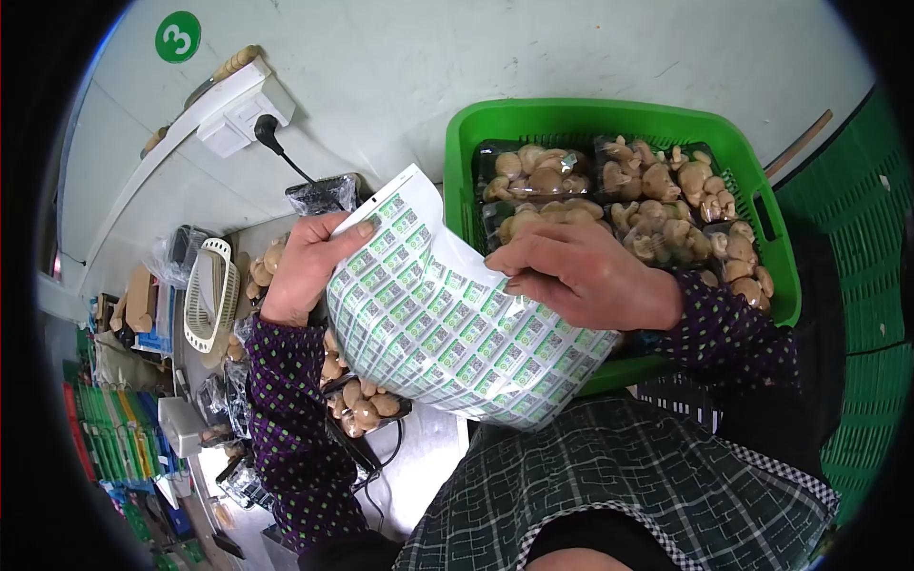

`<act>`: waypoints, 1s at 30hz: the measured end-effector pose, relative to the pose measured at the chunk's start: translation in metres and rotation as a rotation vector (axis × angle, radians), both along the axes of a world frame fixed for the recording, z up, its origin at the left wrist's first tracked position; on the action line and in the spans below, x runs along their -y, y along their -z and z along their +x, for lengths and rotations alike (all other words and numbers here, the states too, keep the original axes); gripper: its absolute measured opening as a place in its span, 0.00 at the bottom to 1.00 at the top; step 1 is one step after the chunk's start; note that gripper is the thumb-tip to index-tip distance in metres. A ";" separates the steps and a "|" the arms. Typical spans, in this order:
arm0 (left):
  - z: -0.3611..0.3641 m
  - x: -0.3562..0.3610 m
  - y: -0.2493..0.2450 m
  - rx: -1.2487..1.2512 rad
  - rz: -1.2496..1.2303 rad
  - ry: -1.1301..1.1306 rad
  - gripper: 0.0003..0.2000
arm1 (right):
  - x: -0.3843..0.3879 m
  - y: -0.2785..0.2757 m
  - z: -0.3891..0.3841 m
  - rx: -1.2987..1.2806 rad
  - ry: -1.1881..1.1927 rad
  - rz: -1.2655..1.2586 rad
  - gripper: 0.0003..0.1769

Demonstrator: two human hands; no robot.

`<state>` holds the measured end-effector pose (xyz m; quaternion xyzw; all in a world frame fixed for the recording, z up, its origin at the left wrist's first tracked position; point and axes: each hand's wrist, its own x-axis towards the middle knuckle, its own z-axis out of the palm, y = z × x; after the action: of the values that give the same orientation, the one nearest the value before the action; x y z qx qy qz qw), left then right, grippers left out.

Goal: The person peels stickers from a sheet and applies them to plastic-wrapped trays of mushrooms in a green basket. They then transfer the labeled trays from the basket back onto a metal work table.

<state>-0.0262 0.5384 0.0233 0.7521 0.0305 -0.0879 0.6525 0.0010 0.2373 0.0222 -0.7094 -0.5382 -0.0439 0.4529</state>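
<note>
A curved sheet of labels (443, 328), printed with green and black codes in rows, spans the space between my hands. My left hand (307, 266) grips its upper left edge, thumb on top and fingers behind. At its upper right edge, my right hand (586, 271) has thumb and forefinger pinched together at a label; whether a label has come loose is too small to tell. Behind the right hand stands a green crate (590, 112) holding several wrapped trays of mushrooms (543, 173). One tray in it carries a small sticker.
Left of the sheet, another mushroom tray (365, 407) sits on the metal table (424, 466). A white plastic basket (211, 295) and a black plug (268, 131) in a wall socket are farther left. Green slatted crates (862, 228) stand at the right.
</note>
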 end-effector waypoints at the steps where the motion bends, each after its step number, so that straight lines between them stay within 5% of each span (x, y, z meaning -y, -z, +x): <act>1: 0.001 -0.001 0.000 0.000 0.000 -0.002 0.11 | 0.001 0.000 0.001 0.010 0.001 -0.013 0.10; 6: 0.003 -0.006 0.003 -0.002 -0.002 -0.025 0.12 | 0.004 0.003 0.001 0.052 0.024 -0.061 0.11; 11: 0.001 0.000 -0.002 -0.046 0.069 -0.074 0.12 | 0.007 0.013 0.000 0.610 0.161 -0.065 0.16; 17: 0.002 0.001 0.010 -0.072 0.053 -0.068 0.11 | 0.012 0.030 -0.001 0.569 0.127 -0.176 0.11; 19: 0.000 -0.002 0.013 -0.085 0.025 -0.072 0.11 | 0.013 0.028 0.000 0.508 0.148 -0.118 0.09; 21: -0.004 -0.007 0.017 -0.046 0.056 -0.113 0.11 | 0.022 0.020 0.009 0.127 0.162 0.121 0.07; 25: -0.014 -0.006 0.013 -0.039 -0.036 -0.130 0.12 | 0.081 0.048 0.047 -0.808 0.496 0.072 0.06; 28: -0.010 -0.014 0.022 -0.019 0.012 -0.117 0.12 | 0.089 0.074 0.060 -0.610 0.610 -0.089 0.07; 30: -0.009 -0.012 0.021 -0.005 0.027 -0.095 0.11 | 0.094 0.071 0.060 -0.755 0.605 -0.124 0.07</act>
<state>-0.0357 0.5501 0.0019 0.7583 0.0687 -0.0582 0.6456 0.0606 0.1433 -0.0489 -0.8259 -0.1076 0.1191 0.5404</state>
